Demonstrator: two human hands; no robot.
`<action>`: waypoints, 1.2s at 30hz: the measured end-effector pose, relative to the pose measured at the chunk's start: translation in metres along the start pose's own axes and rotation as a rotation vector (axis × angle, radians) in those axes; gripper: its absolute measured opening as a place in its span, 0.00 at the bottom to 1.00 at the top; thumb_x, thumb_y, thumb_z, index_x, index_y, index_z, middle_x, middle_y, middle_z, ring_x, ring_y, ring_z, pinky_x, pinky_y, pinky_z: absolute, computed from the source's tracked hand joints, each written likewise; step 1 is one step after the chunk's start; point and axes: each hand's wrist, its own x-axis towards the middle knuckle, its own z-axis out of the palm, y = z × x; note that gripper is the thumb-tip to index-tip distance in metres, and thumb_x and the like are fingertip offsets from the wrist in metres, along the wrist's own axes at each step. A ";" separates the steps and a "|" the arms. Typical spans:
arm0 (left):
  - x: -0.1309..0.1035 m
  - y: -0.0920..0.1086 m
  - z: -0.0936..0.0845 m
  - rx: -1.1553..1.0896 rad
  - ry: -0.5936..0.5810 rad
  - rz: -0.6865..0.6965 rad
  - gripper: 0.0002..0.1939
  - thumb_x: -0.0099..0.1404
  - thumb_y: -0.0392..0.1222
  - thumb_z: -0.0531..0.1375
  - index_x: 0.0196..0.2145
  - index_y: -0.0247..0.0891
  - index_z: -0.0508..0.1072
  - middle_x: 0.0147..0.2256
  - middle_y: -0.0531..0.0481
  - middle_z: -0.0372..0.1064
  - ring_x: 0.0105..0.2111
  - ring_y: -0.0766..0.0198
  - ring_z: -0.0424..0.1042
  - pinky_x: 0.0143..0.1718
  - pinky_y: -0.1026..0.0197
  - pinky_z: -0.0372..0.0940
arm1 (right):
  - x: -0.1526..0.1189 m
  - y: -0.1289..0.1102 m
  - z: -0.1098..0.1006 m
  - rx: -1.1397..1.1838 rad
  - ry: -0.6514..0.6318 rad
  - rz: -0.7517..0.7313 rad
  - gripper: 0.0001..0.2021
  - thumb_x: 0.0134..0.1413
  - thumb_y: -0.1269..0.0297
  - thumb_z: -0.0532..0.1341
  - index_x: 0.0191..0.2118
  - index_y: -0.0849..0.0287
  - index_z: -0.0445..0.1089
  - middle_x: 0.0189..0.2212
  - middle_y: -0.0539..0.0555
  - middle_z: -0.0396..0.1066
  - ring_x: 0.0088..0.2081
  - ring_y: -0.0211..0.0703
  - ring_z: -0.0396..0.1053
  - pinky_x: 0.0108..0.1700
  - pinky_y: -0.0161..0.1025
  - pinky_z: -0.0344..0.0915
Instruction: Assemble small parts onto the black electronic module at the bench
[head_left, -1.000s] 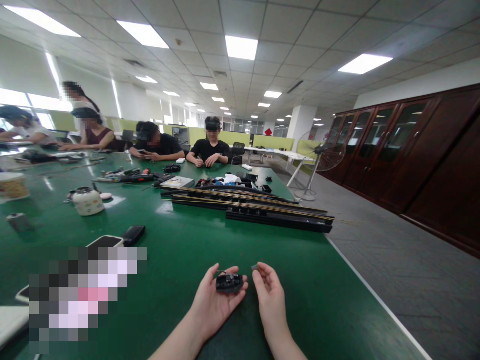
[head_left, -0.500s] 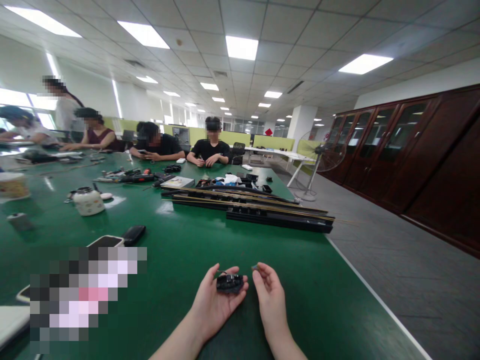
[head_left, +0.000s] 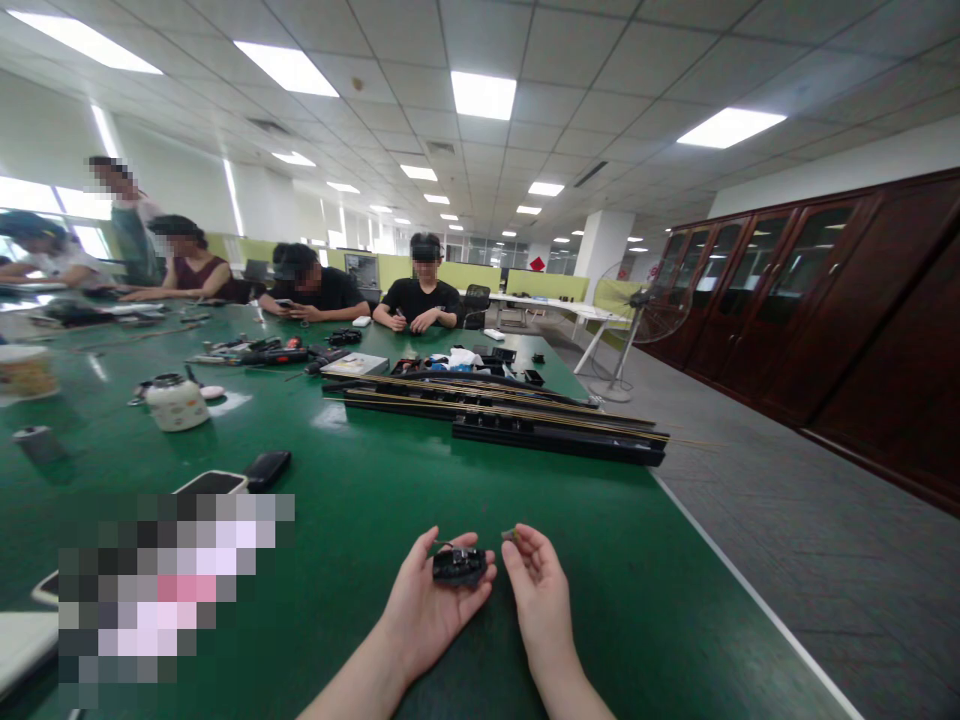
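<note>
My left hand (head_left: pixel 442 610) is palm up with its fingers curled around a small black device (head_left: pixel 459 566), which looks like an opened housing with dark parts inside. A thin wire or strip shows at the device's upper left, by my thumb. Just to the right, my right hand (head_left: pixel 538 580) pinches a tiny greyish-yellow piece (head_left: pixel 510 536) between thumb and index finger. That piece is too small to name. A narrow gap separates the two hands, both held above the green table (head_left: pixel 360 520).
Long black rails (head_left: pixel 559 440) with thin brass-coloured rods lie across the table ahead. To the left are a white jar (head_left: pixel 177 402), a black pouch-like object (head_left: pixel 268 470) and a blurred-out patch. Several people sit beyond. A fan (head_left: pixel 637 300) stands right of the table.
My right hand has turned the tiny piece slightly, while the left hand keeps the black device in place. In the background, the standing person has turned around.
</note>
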 end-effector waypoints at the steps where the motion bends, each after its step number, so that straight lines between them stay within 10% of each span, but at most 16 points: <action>1: 0.000 0.000 0.000 0.000 -0.003 -0.001 0.18 0.56 0.48 0.54 0.39 0.31 0.65 0.35 0.35 0.70 0.34 0.55 0.72 0.37 0.58 0.65 | 0.000 0.000 0.000 0.001 0.000 0.001 0.16 0.39 0.61 0.64 0.36 0.61 0.66 0.33 0.56 0.73 0.38 0.45 0.71 0.41 0.41 0.67; 36: -0.001 0.001 0.002 0.019 0.007 -0.020 0.20 0.55 0.51 0.55 0.37 0.32 0.67 0.32 0.37 0.71 0.29 0.58 0.72 0.33 0.58 0.65 | 0.001 0.003 0.000 0.023 -0.012 0.006 0.17 0.37 0.60 0.65 0.36 0.60 0.67 0.33 0.56 0.73 0.37 0.45 0.71 0.41 0.41 0.67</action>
